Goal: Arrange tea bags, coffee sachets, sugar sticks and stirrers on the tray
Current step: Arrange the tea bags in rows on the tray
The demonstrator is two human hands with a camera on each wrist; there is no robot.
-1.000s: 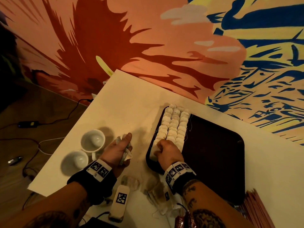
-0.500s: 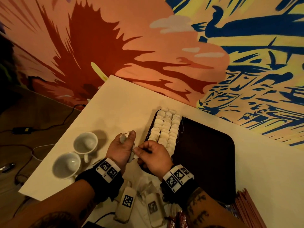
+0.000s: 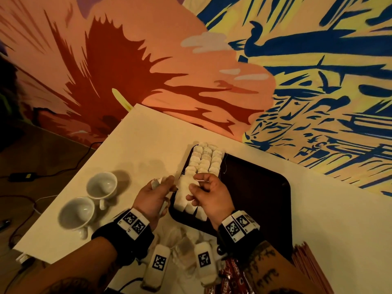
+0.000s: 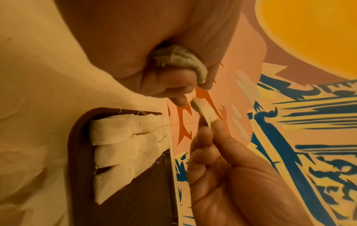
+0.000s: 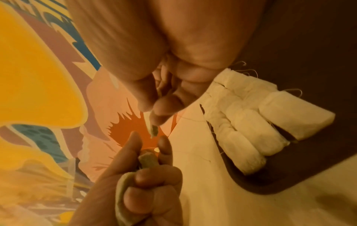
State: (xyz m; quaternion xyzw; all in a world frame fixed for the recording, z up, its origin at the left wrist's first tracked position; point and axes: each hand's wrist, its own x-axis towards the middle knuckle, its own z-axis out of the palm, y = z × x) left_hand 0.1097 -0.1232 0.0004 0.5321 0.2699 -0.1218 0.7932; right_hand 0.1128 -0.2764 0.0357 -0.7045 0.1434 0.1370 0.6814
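A dark brown tray (image 3: 254, 198) lies on the white table, with white tea bags (image 3: 204, 164) packed in three rows along its left side. My left hand (image 3: 163, 184) hovers just left of the tray and grips a small bunch of tea bags (image 4: 181, 61) in its curled fingers. My right hand (image 3: 196, 183) is over the near end of the rows, pinching a single tea bag (image 4: 204, 113) between thumb and fingers. In the right wrist view that tea bag (image 5: 154, 130) hangs just above the left hand's bunch (image 5: 146, 159). The two hands are close but apart.
Two white cups (image 3: 101, 185) (image 3: 76, 213) stand left of my left hand near the table's left edge. Loose tea bags (image 3: 184, 247) and red sachets (image 3: 231, 274) lie by the near edge. A reddish bundle of sticks (image 3: 307, 268) sits at the near right.
My right hand left the rows on the tray, went to the left hand, took one tea bag from it and now holds it over the rows' near end.
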